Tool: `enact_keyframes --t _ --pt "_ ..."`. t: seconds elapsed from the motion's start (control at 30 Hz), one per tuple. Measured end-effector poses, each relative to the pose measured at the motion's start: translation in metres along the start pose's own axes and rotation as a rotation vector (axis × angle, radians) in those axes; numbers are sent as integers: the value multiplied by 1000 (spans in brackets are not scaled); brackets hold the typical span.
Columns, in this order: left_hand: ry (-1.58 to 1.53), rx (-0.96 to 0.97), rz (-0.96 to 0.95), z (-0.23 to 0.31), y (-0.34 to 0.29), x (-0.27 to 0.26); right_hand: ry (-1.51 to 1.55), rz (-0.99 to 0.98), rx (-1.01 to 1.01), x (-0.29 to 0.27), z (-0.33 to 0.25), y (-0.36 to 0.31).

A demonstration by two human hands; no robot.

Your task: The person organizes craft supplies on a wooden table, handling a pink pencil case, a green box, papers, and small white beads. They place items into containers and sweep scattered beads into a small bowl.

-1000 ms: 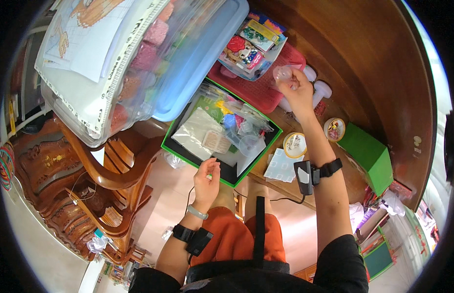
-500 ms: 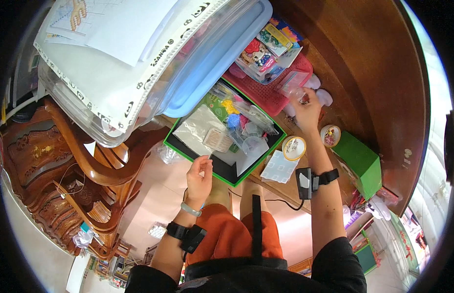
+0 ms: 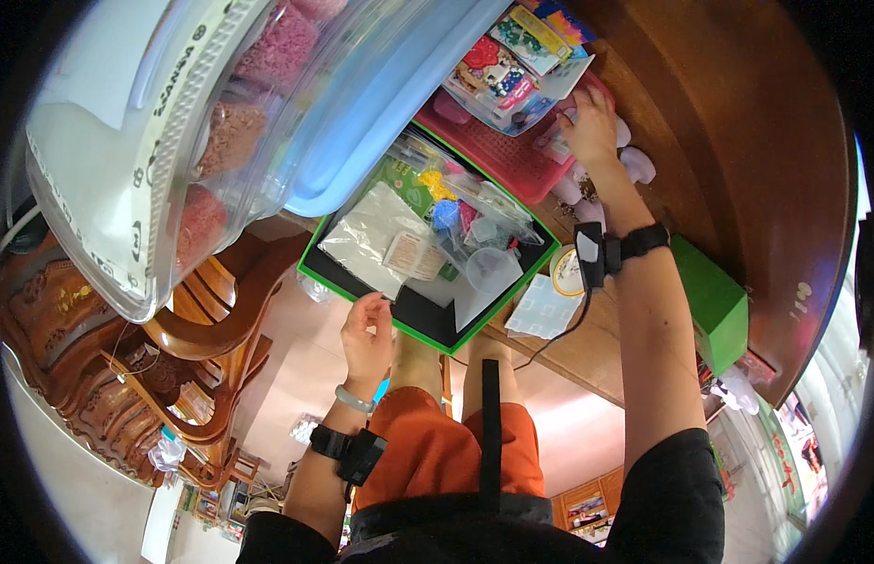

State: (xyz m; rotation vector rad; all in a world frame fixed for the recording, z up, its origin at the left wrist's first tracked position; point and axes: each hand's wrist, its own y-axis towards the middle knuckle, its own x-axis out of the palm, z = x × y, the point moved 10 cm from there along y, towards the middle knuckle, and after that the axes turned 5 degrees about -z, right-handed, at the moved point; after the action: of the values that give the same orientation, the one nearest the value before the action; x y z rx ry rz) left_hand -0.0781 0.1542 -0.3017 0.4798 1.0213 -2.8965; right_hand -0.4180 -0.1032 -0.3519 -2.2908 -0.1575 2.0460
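My left hand (image 3: 366, 338) is at the near left edge of a shallow green-rimmed black box (image 3: 421, 318). Its fingers are curled together, and what they hold, if anything, cannot be made out. Inside the box lie a silvery clear bag (image 3: 366, 235), a small printed packet (image 3: 415, 256), a clear plastic cup (image 3: 488, 270) and bags of yellow beads (image 3: 437, 184) and blue beads (image 3: 446, 215). My right hand (image 3: 595, 130) reaches over the right side of a red plastic basket (image 3: 521, 174), fingers apart. A small clear packet (image 3: 553, 146) lies by its thumb.
Picture kits (image 3: 503, 75) rest in the basket, with pale lilac pouches (image 3: 636, 165) beside it. A light blue tray (image 3: 544, 308) and a yellow-rimmed round dish (image 3: 567, 273) are nearer. A green box (image 3: 711, 305) stands right; a clear storage bin (image 3: 173, 169) looms at left.
My right hand has moved away from me to the basket; the small clear cup it held no longer shows in it. My left hand has shifted slightly left. The view has turned a little.
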Motion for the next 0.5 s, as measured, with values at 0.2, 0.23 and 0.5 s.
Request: enact_keyframes --t 0.2,0.23,0.5 --pt "172 -46 337 -8 -11 -30 685 105 246 -30 29 -76" --pt "179 -48 389 -13 -10 -32 768 64 331 -31 31 -95" --pt "-416 -554 -13 -101 5 25 1354 -528 660 41 -51 -232"
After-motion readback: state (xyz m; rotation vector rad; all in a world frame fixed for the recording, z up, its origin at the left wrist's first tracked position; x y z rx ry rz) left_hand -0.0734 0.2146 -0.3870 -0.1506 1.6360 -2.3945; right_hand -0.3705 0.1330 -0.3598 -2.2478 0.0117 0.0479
